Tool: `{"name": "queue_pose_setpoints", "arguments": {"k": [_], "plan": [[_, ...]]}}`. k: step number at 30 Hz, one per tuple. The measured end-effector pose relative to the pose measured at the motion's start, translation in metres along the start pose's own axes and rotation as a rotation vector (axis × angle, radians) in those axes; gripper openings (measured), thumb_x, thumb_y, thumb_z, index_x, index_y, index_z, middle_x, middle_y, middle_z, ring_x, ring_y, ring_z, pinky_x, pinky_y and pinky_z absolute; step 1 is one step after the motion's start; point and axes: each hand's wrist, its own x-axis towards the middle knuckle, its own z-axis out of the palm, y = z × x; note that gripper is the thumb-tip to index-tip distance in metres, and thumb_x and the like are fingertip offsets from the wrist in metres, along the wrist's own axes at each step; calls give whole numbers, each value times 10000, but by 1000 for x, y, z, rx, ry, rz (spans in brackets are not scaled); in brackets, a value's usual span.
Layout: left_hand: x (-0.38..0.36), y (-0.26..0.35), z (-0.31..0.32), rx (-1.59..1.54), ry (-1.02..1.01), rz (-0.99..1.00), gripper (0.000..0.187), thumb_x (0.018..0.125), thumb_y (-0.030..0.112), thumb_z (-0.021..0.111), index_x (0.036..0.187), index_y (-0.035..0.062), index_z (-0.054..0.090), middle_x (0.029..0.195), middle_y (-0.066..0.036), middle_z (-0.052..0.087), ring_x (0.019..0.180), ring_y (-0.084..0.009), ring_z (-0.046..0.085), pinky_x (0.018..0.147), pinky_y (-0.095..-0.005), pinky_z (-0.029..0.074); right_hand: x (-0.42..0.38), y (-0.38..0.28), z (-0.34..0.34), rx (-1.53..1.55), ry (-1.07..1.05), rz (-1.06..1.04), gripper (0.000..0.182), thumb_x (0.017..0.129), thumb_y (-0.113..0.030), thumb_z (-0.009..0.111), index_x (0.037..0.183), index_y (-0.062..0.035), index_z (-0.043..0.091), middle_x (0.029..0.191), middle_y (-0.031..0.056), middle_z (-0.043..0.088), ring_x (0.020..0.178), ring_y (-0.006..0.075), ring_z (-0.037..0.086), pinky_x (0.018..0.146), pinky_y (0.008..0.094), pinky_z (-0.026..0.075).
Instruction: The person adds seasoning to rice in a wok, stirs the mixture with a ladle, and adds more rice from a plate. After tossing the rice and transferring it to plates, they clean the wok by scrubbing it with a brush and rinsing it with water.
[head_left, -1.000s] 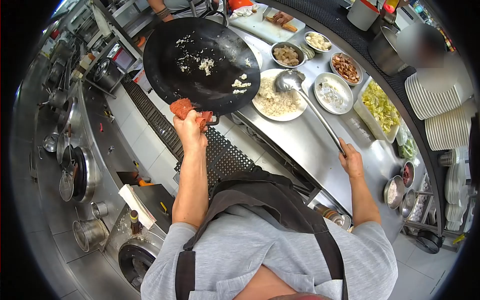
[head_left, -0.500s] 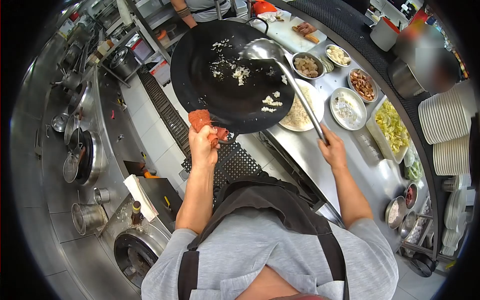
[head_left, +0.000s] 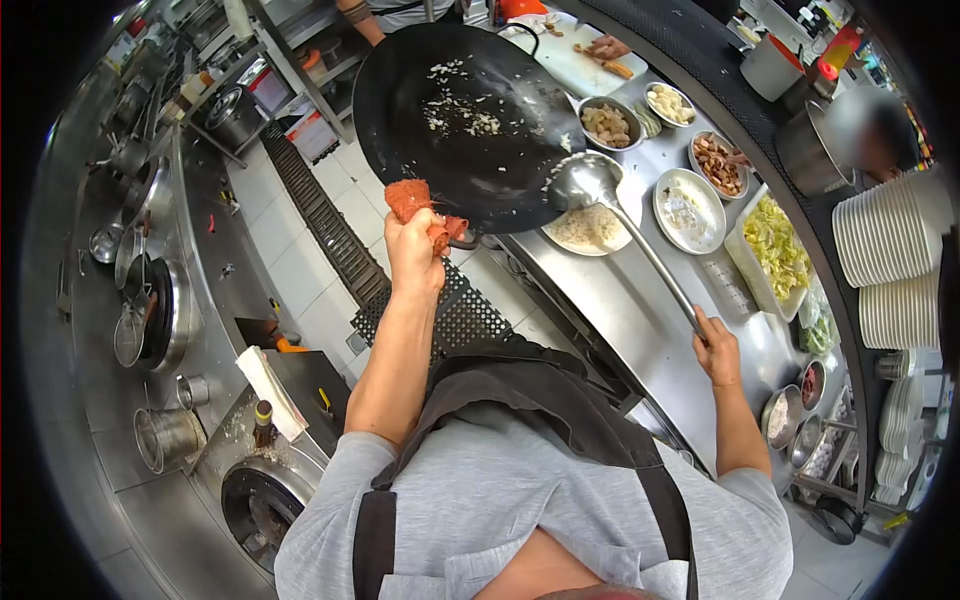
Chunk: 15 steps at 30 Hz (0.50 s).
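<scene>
The wok (head_left: pixel 470 165) is up at the near end of the tabletop (head_left: pixel 640 310), part of its right side reaching over the counter edge and the rest over the floor. White bits (head_left: pixel 480 125) lie scattered across its black inside. The left hand (head_left: pixel 413 245) is closed around a red cloth (head_left: pixel 405 197) at the wok's near handle; a loop handle (head_left: pixel 525 38) stands out on the far rim.

The right hand (head_left: pixel 717 350) grips the end of a long ladle (head_left: pixel 592 185). The ladle's bowl hangs between the wok's right rim and a plate (head_left: pixel 632 192) of rice (head_left: pixel 585 228), overlapping both in view; whether it touches either cannot be told.

Right of the rice, a white dish (head_left: pixel 690 245) holds a few scraps. Beyond are a metal bowl (head_left: pixel 612 147) of pale chunks, a small bowl (head_left: pixel 668 122) of white pieces and a bowl (head_left: pixel 716 196) of browned pieces. A tub (head_left: pixel 738 250) of yellow-green leaves lies farther right, near stacked plates (head_left: pixel 890 230).

At the far end, another person's fingers (head_left: pixel 606 47) rest by food on a white board (head_left: pixel 565 60).
</scene>
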Motion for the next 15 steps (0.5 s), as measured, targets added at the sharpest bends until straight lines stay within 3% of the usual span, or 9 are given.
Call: {"name": "queue_pose_setpoints", "arguments": {"k": [7,15], "plan": [[1,-1,5,26,-1,105,308,693,3,513,994,37,460,735,-96,576,522,-243,629,336,-251,371,-17,-8,-26,-16,80,161,501,743,9,643,1223,-128,606,741,115,562,599,276,577,589,384,483],[-15,12,-7,-13,12,51,332,699,-10,515,1023,0,442,740,-103,563,504,-238,626,327,-249,404,89,-54,41,80,173,78,453,773,-65,663,1213,-153,605,785,109,587,657,289,604,632,393,488]]}}
